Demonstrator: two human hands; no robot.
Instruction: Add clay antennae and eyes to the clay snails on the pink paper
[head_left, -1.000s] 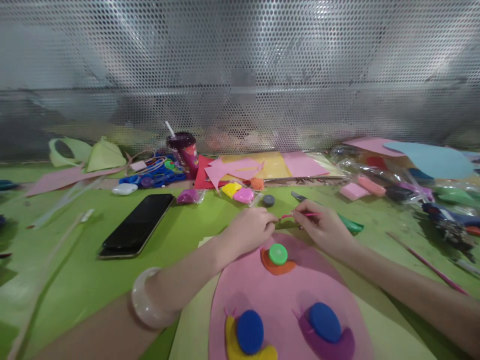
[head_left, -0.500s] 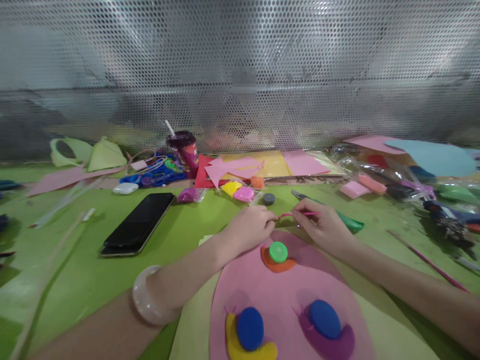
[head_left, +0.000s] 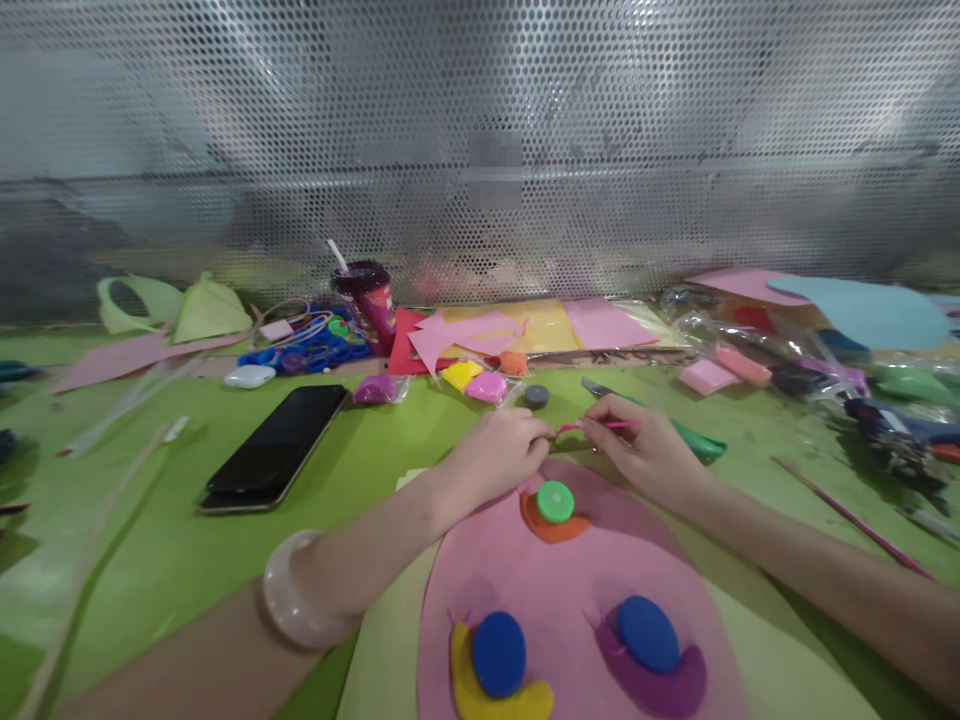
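Observation:
Above the top edge of a pink paper oval point(head_left: 570, 570), my left hand point(head_left: 504, 448) and my right hand point(head_left: 651, 446) face each other with fingertips pinched. Between them runs a thin pink strip point(head_left: 571, 427), gripped by my right hand near its middle. Its left end meets my left fingertips. On the oval, a green cap point(head_left: 555, 502) rests against an orange clay crescent point(head_left: 553, 530). Lower down, one blue cap point(head_left: 499, 654) sits on a yellow clay crescent point(head_left: 469, 685) and another blue cap point(head_left: 648, 634) on a purple clay crescent point(head_left: 667, 690). Tiny pink strands stick out beside them.
A phone point(head_left: 276, 448) lies left of my hands. Behind are a cup with a straw point(head_left: 366, 300), blue scissors point(head_left: 322, 350), clay packets point(head_left: 487, 387) and paper sheets point(head_left: 551, 325). A green-handled cutter point(head_left: 697, 442) and a thin brush point(head_left: 847, 515) lie right. A perforated metal panel point(head_left: 480, 90) closes the back.
Hardly anything differs. Both hands keep the pink strip in the same place, and the whole view has shifted very slightly.

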